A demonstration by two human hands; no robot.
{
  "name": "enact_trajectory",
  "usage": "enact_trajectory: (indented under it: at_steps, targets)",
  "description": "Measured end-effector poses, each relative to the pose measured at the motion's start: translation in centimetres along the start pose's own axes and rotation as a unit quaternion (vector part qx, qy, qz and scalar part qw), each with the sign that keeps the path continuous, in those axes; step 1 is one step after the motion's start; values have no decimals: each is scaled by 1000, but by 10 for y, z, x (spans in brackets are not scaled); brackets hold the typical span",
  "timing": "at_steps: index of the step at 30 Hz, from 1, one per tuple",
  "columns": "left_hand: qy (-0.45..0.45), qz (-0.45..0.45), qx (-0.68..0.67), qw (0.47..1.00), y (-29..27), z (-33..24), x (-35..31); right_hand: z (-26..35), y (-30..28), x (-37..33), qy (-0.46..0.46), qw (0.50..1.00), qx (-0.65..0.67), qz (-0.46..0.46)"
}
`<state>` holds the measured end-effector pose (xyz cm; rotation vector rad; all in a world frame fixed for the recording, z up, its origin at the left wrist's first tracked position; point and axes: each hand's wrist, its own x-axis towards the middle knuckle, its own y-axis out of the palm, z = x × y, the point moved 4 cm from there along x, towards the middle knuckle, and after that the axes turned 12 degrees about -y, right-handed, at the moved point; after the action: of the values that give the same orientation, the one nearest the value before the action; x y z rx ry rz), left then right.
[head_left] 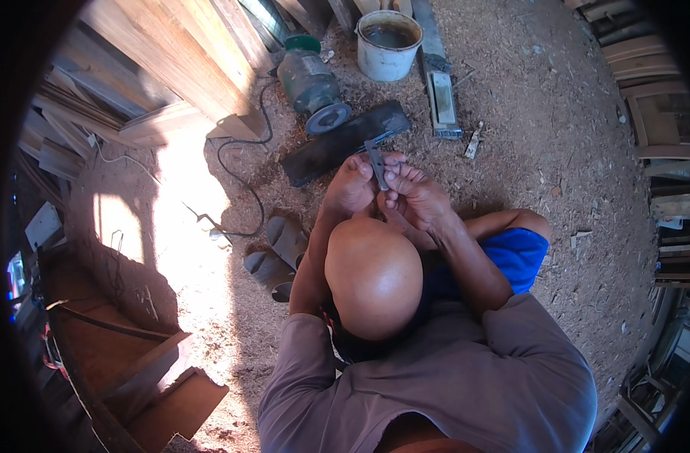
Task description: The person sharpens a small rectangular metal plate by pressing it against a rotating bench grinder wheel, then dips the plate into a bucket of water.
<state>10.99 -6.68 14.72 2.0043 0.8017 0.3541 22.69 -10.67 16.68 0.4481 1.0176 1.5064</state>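
Note:
Above my raised bare knee (373, 279), both hands hold a narrow, flat grey metal blade (376, 164) with dark marks or holes along it. My left hand (351, 185) is closed at its left side, the fingertips partly hidden. On the other side my right hand (419, 195) pinches the blade near its lower end between thumb and fingers. Just beyond the hands lies a long dark slab (337, 147). Behind that slab sits a grey-green electric grinder (308, 83) with a round grinding disc (328, 118).
A white bucket (388, 62) with dark liquid stands at the back. Beside it, a sharpening stone (443, 98) rests on a long board. A power cord (222, 162) curls left of the grinder. Grey shoes (284, 241) lie by my left arm; timber (171, 53) leans back left.

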Motion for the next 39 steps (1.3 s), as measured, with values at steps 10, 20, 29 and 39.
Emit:
enact_trajectory:
  at_steps: [10, 20, 29, 39]
  targets:
    - [-15, 22, 2, 1000, 5, -2, -1, -3, -6, -1, 12, 1000, -7, 18]
    - [37, -2, -23, 999, -8, 0, -1, -8, -17, -1, 38, 997, -57, 22]
    - [45, 0, -35, 998, 1, -2, -2, -7, -15, -4, 47, 998, -21, 21]
    - [47, 11, -31, 998, -4, -1, -2, -8, -17, -4, 57, 997, -18, 49]
